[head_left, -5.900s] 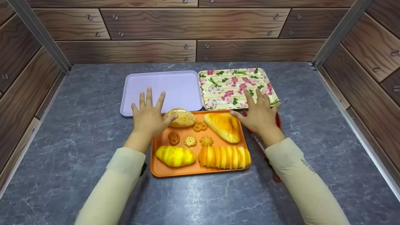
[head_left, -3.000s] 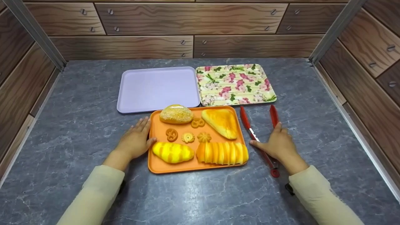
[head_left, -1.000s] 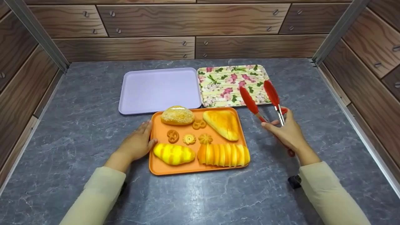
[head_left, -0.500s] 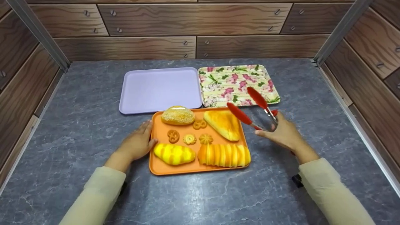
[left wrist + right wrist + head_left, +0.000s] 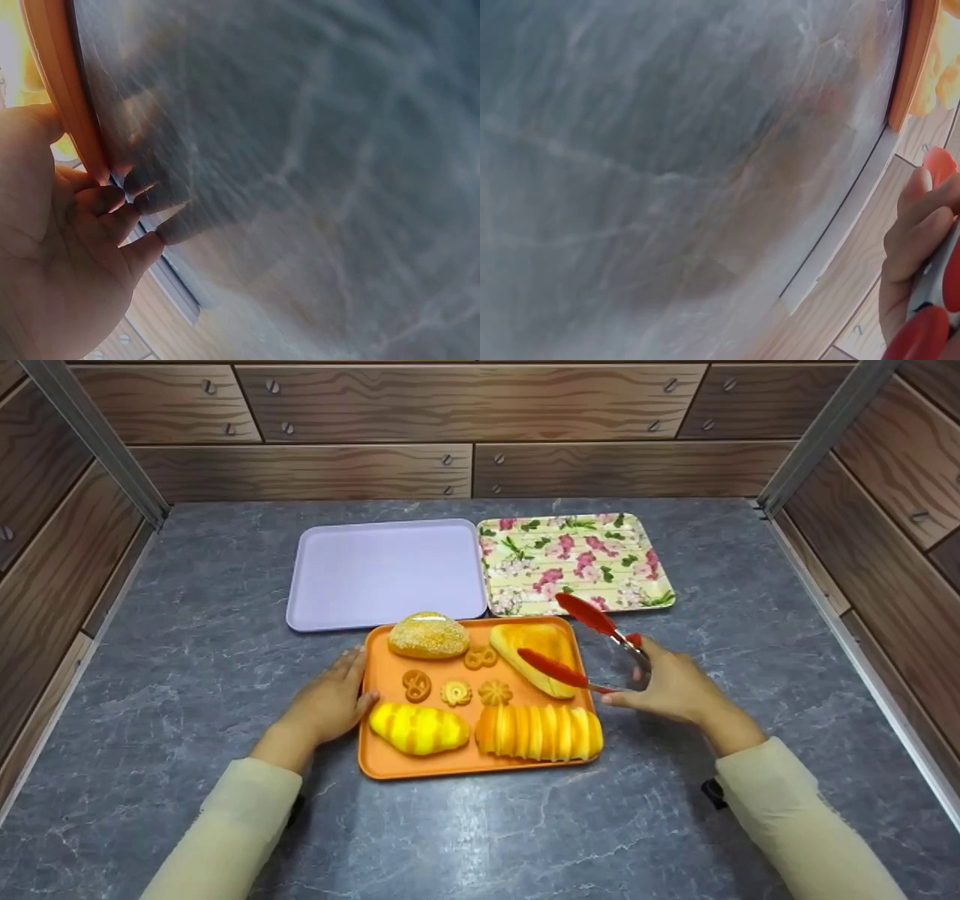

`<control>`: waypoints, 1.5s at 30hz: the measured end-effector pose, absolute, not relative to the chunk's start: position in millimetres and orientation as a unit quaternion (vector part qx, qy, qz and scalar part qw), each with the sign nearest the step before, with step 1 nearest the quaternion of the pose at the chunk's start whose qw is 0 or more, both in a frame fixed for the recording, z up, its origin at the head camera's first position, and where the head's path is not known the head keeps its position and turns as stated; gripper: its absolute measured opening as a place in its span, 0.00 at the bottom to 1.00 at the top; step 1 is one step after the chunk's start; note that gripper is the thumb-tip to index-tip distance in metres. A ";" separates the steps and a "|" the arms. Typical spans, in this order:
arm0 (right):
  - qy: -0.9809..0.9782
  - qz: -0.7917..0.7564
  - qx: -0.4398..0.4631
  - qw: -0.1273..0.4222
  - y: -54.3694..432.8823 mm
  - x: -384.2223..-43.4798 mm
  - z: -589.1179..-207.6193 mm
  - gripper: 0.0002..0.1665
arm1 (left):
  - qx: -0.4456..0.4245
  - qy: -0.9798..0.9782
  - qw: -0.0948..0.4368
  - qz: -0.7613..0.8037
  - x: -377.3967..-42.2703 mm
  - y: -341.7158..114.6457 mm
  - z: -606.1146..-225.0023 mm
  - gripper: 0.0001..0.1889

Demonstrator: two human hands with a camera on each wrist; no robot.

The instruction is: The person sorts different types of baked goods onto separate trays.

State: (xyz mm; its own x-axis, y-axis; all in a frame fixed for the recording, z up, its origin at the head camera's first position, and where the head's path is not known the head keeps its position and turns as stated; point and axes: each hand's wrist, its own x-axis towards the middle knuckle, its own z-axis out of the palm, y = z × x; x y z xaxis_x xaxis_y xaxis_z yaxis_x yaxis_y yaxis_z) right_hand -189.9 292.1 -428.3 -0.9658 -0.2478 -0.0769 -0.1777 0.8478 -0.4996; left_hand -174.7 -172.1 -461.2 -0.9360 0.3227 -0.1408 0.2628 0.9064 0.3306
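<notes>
My left hand (image 5: 322,697) lies at the left side of the orange tray (image 5: 386,765). In the left wrist view the thumb hooks over the tray's rim (image 5: 66,75), with the other fingers along its outer side. My right hand (image 5: 671,686) holds a pair of red-tipped tongs (image 5: 553,667), its thumb and fingers on opposite arms. The tongs' jaws stand apart: one tip overlaps the triangular bread (image 5: 516,641), the other reaches over the tray's far right corner. Part of the tongs (image 5: 919,337) shows inside the hand in the right wrist view.
The tray also bears a seeded bun (image 5: 427,636), a yellow striped bread (image 5: 420,729), a ridged loaf (image 5: 536,733) and several small cookies (image 5: 456,692). Behind it are a lilac tray (image 5: 386,574) and a floral tray (image 5: 574,562), side by side. Wood-patterned panels (image 5: 465,405) enclose the table.
Both hands came down from over the trays. The left went to the orange tray's side; the right took up the tongs from the table and swung them left over the triangular bread.
</notes>
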 end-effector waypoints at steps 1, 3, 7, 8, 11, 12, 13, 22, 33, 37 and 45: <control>0.960 -0.247 -0.114 0.073 291.5 -189.5 -427.8 0.50 | 0.151 0.971 0.097 0.155 -174.6 -172.3 -461.1 0.37; 0.962 -0.233 -0.117 0.079 289.8 -188.7 -426.2 0.51 | 0.153 0.971 0.097 0.156 -174.8 -172.4 -461.0 0.37; 0.965 -0.214 -0.117 0.091 286.9 -186.8 -422.9 0.54 | 0.153 0.971 0.095 0.156 -175.0 -172.4 -460.6 0.36; 0.967 -0.209 -0.116 0.094 286.1 -186.4 -421.8 0.55 | 0.153 0.971 0.094 0.156 -175.0 -172.3 -460.6 0.36; 0.969 -0.192 -0.119 0.101 284.6 -185.5 -419.5 0.60 | 0.153 0.971 0.094 0.156 -175.0 -172.1 -460.4 0.36; 0.970 -0.186 -0.120 0.102 284.4 -185.3 -418.9 0.62 | 0.152 0.971 0.095 0.157 -174.9 -172.1 -460.5 0.36; 0.971 -0.180 -0.121 0.105 284.0 -185.2 -418.2 0.65 | 0.152 0.971 0.096 0.156 -174.9 -172.1 -460.7 0.36; 0.977 -0.136 -0.125 0.111 279.2 -183.9 -413.3 0.71 | 0.149 0.972 0.099 0.155 -175.1 -172.3 -462.2 0.37; 0.979 -0.121 -0.124 0.103 278.0 -183.0 -412.2 0.59 | 0.150 0.973 0.090 0.152 -174.6 -172.1 -462.5 0.36; 0.980 -0.120 -0.130 0.093 279.0 -182.4 -414.4 0.56 | 0.149 0.973 0.090 0.151 -174.6 -172.0 -462.5 0.36; 0.978 -0.141 -0.138 0.072 282.2 -182.7 -414.3 0.48 | 0.147 0.972 0.097 0.155 -175.4 -171.7 -462.5 0.36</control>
